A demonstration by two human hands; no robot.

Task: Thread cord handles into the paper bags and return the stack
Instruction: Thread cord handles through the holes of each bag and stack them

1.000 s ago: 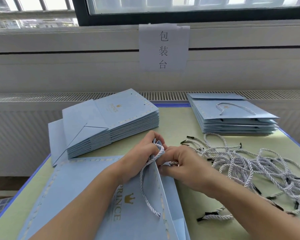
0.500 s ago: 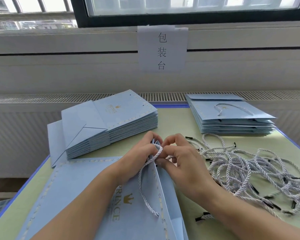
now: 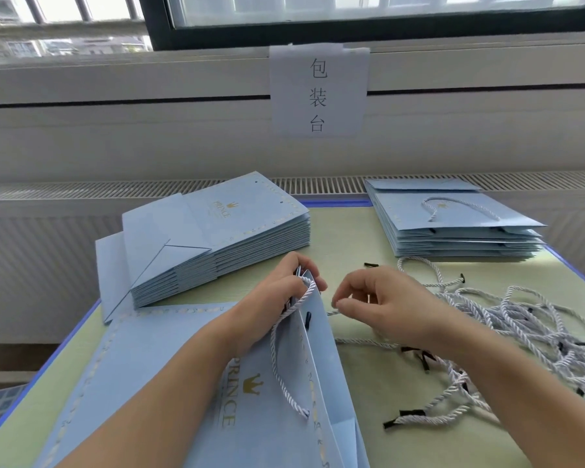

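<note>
My left hand (image 3: 277, 295) has its fingers (image 3: 313, 280) curled round the top edge of the paper bag (image 3: 257, 383), pinching it with the white cord handle (image 3: 284, 363) so the edge stands up and the holes stay reachable. One black cord tip (image 3: 307, 320) shows just under the rim, so that end looks threaded; the loop hangs down over the gold PRINCE print. My right hand (image 3: 385, 305) is just beside the bag's edge, apart from it, thumb and fingertips (image 3: 340, 304) pinched together on a thin bit of cord running off right, probably the next end to feed in, though where it leads is hard to tell. The bag lies flat and near me on the green table (image 3: 345, 238), within reach of both hands. Loose cords (image 3: 520, 325) are heaped right, beside the working hand for quick picking. Unthreaded stack (image 3: 217, 238) sits back left; finished stack (image 3: 453, 228), its top bag showing a handle, back right, so work flows left to right. Paper sign (image 3: 319, 92) is taped on the wall behind. Plenty of bags left, I judge.
</note>
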